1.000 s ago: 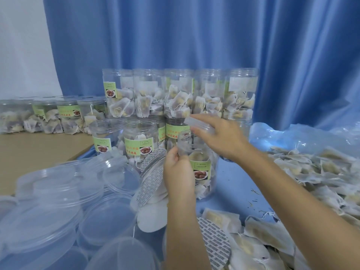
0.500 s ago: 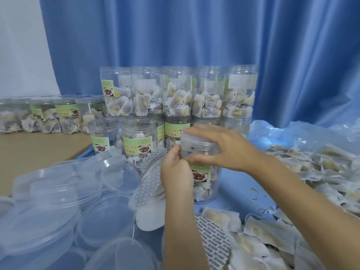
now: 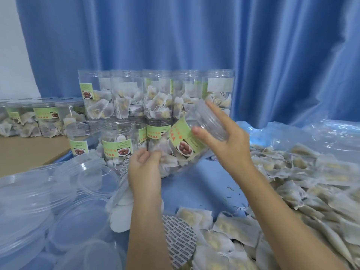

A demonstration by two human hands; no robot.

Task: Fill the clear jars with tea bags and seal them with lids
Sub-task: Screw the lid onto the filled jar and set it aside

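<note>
Left hand hides tilted jar base.

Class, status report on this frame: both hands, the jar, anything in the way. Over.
Right hand grips lid on tilted jar. Left hand holds jar's base. Jar full of tea bags. Nothing blocking; loose tea bags piled right.

A pleated blue curtain fills twelve o'clock; white wall at ten, tan tabletop at nine.
</note>
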